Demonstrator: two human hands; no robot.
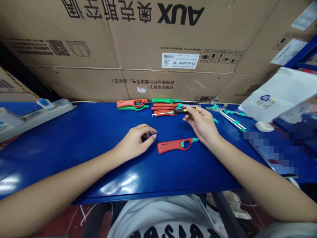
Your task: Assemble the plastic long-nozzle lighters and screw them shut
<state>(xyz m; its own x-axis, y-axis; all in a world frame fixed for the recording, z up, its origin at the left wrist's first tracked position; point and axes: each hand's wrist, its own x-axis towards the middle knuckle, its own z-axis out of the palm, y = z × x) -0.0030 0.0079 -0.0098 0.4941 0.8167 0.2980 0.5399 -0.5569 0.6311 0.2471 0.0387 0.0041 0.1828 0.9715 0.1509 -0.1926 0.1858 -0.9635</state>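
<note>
Right grip (pixel 203 123) on screwdriver (pixel 180 111) above blue table (pixel 61 142), carton (pixel 128 43) behind.

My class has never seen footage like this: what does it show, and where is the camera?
No machine here: these are one person's bare hands. The single picture comes from a head-worn camera looking forward and down. The right hand holds a screwdriver with a black-and-yellow handle; the left hand is loosely curled, with nothing visibly held. Between them, a red lighter-shaped casing lies on the blue table. More red and green casings lie farther back, before a cardboard box.
</note>
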